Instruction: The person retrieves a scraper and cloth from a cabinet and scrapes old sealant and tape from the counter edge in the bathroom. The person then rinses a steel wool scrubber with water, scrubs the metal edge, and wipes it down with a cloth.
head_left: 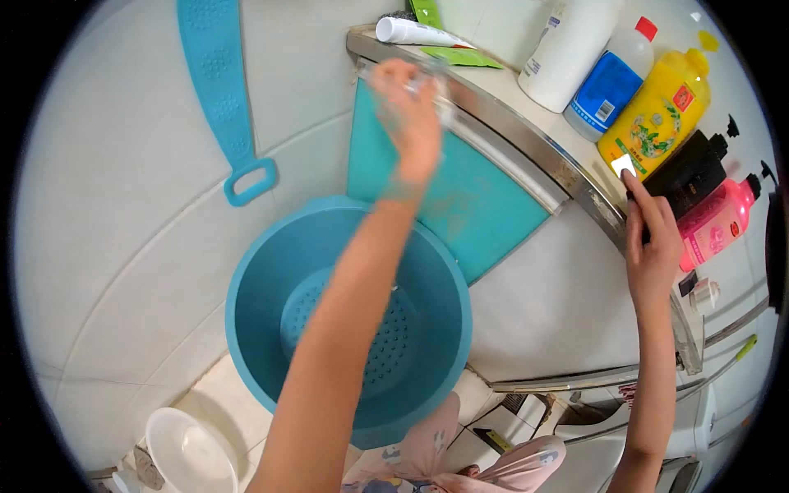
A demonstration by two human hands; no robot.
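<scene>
My left hand (408, 115) is blurred by motion in front of the upper part of a turquoise panel (460, 209), just below the shelf edge. Its fingers are curled around something clear and shiny (436, 89), too smeared to name. Beside the bottles, my right hand (653, 242) is closed on a small dark-handled tool with a flat white tip (623, 166). The tip lies in front of a yellow bottle (657, 107). Brownish smudges mark the turquoise panel. Under my left forearm stands a deep blue tub (251, 329) with a bumpy bottom.
Along the metal-edged shelf (493, 111) stand a white bottle (567, 53), a blue-labelled bottle (608, 86), a black bottle (690, 177) and a pink bottle (719, 222). A white tube (415, 33) lies at its far end. A blue strap (222, 90) hangs left; a white basin (193, 460) sits below.
</scene>
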